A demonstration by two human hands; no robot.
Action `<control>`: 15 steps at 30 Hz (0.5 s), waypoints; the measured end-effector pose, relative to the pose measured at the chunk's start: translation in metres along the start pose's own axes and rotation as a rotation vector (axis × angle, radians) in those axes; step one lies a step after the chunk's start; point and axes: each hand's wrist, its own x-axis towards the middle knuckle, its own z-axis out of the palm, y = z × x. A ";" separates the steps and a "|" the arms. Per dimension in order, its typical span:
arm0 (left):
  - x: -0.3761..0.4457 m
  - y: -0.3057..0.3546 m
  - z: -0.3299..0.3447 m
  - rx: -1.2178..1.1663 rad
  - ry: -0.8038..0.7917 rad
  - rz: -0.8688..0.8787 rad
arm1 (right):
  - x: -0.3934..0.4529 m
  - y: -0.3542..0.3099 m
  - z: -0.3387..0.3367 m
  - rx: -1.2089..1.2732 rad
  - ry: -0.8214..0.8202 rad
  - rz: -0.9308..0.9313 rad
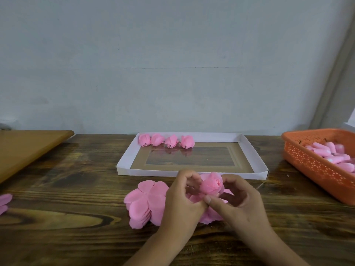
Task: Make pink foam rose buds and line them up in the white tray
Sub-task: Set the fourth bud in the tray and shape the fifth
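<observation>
Two hands meet over the near middle of the wooden bench [76,189] in the single head view. Part of the petal material below the rose bud [212,184] is hidden behind the fingers, so how it joins the bud cannot be made out. The left hand [180,200] has its fingers curled and grips the bud from the left side. The right hand [243,202] is also curled; its thumb presses the lower part of the bud, and its other fingers arch behind it. The bud is held above the bench, just in front of the near wall of the white tray [192,172].

Under and left of the hands lies a stack of flat pink petal sheets [146,202], partly covered by the left wrist. Four finished buds [166,140] stand in a row along the far wall of the tray, at its left end. At right, an orange basket [315,166], cut off by the frame edge, holds pale pink cores [326,150]. More pink petals [4,201] are cut off at the left edge.
</observation>
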 end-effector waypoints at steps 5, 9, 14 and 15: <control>-0.002 0.000 0.001 0.044 -0.004 -0.013 | 0.000 0.001 -0.002 -0.003 -0.021 -0.034; -0.001 0.006 0.001 -0.019 -0.025 0.010 | 0.002 -0.002 -0.003 0.002 0.027 -0.057; 0.001 0.006 0.002 -0.036 -0.036 0.040 | 0.003 0.000 -0.004 -0.005 0.029 -0.044; 0.001 0.006 0.002 -0.030 -0.030 0.053 | 0.003 0.000 -0.004 -0.006 0.014 -0.039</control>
